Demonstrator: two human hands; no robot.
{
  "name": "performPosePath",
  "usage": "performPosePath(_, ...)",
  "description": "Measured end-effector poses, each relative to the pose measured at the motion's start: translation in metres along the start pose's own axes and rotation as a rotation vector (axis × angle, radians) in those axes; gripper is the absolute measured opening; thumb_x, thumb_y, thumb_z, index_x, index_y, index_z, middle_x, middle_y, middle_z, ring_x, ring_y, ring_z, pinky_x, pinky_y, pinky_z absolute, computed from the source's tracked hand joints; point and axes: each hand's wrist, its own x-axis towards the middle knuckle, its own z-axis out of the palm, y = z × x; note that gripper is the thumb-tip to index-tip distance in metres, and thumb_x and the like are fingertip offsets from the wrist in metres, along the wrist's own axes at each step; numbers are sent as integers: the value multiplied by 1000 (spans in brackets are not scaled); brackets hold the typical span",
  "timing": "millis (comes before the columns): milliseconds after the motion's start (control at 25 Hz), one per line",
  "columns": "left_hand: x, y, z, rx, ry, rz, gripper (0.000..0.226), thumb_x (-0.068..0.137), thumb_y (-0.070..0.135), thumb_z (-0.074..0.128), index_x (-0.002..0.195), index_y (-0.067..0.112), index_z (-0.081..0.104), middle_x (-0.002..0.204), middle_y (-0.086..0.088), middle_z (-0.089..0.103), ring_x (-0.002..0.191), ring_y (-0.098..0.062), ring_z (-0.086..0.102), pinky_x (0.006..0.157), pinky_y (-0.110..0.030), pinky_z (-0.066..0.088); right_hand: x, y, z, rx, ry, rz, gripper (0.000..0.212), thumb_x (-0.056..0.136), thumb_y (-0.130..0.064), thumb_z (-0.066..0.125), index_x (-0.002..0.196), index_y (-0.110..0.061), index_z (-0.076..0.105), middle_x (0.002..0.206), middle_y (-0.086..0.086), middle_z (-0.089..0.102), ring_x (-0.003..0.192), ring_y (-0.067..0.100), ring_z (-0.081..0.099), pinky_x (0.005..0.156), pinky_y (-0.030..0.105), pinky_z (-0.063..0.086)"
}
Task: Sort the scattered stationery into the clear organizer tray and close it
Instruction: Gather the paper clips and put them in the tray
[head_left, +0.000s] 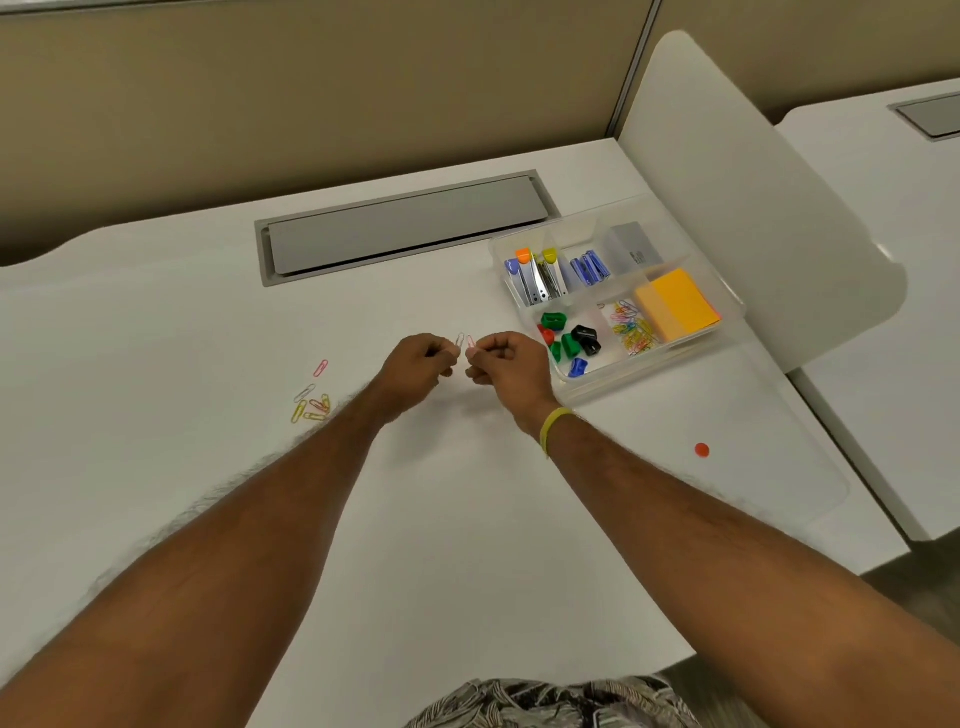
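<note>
The desk (208, 322) is smooth white laminate with a soft, low sheen. The tray (597, 387) is clear, glossy plastic, and so is the lid (779, 483) lying beside it. The sharpeners (569, 340) are shiny moulded plastic. The notes (678, 304) are matt orange paper. The loose clips (311, 405) have a smooth coloured coating. The grey flap (405, 231) looks matt.

Only one view here: a wide-angle cam worn on the person's head, facing forward and tilted well down at the white desk (208, 322). It sits close, so both forearms (270, 519) run in from the bottom edge, and the left hand (415, 364) and right hand (511, 366) land mid-frame. Beige partition (311, 104) fills the top.
</note>
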Motion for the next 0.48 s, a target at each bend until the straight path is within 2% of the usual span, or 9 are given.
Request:
performPosePath(120,-1,22,17,-79,-78,1,13,96,16,51,92,10,62,87,0,63,81,-13,60,69,-26,45,0,-12,-19,112,-45,33,19,84,0,68,103,-3,66,72,5,66,58,11,65,64,25,57)
performPosePath(240,3,39,31,-71,-145,19,15,97,15,50,95,8,63,89,-3,62,82,-14,58,72,-27,45,3,-21,-47,155,-150,114,28,89,-3,63,118,-6,63,79,4,66,68,13,66,71,25,56)
performPosePath(360,11,56,48,-33,-211,25,16,97,15,50,98,7,64,87,-4,62,81,-15,56,70,-26,45,6,-28,-79,124,-220,158,22,91,-11,62,112,-8,67,86,4,69,74,14,66,75,26,57)
performPosePath(480,19,74,68,-24,-239,50,14,97,15,51,95,10,65,85,-2,63,81,-14,57,69,-24,47,14,-36,-104,105,-185,151,11,92,-14,62,98,-13,70,81,4,69,71,13,66,73,26,56)
